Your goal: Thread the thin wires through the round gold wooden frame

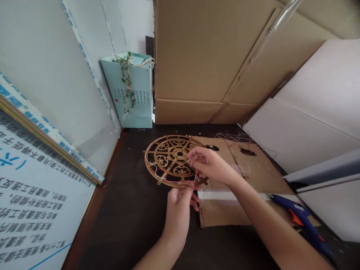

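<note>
A round, gold-brown openwork disc (182, 170) with spokes and scroll-shaped cut-outs lies at the middle of the view, its right side over a cardboard sheet. My left hand (180, 204) pinches the disc's near rim between thumb and fingers. A thin red and white wire (160, 177) runs loosely along the left and near parts of the rim. Over the disc's right part, my right hand (212, 165) is closed, thumb and fingertips pinching the wire. The fingertips partly hide that bit of wire. Below the right hand, a small brown cross-shaped piece (203, 182) shows at the rim.
The flat cardboard sheet (225, 215) lies on the dark table (126, 217). Tangled thin wires (234, 138) rest at its far edge. A blue glue gun (302, 212) lies at right. A light-blue paper bag (135, 93) and a large cardboard box (202, 48) stand behind.
</note>
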The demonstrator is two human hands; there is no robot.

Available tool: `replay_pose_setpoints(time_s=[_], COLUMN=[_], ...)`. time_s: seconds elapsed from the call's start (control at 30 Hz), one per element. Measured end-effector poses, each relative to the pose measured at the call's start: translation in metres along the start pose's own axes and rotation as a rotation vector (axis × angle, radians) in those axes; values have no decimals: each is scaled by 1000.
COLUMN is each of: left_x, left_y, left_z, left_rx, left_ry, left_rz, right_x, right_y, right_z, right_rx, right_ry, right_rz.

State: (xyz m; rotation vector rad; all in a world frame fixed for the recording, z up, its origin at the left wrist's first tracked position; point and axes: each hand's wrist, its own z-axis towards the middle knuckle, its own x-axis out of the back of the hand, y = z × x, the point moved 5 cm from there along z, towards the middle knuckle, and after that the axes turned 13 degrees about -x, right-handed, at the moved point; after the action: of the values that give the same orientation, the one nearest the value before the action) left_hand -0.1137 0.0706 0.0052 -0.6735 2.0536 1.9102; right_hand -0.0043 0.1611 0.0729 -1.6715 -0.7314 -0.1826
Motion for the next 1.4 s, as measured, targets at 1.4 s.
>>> replay_pose_setpoints(time_s=[1.4], left_x=[-7], left_y=[4], left_z=[0], left_rx=[3], left_ry=[-91], left_rz=[66], right_x=[27], right_y=[26], right_z=[-63], right_rx=[168], right_ry=[348], right_rz=[-201])
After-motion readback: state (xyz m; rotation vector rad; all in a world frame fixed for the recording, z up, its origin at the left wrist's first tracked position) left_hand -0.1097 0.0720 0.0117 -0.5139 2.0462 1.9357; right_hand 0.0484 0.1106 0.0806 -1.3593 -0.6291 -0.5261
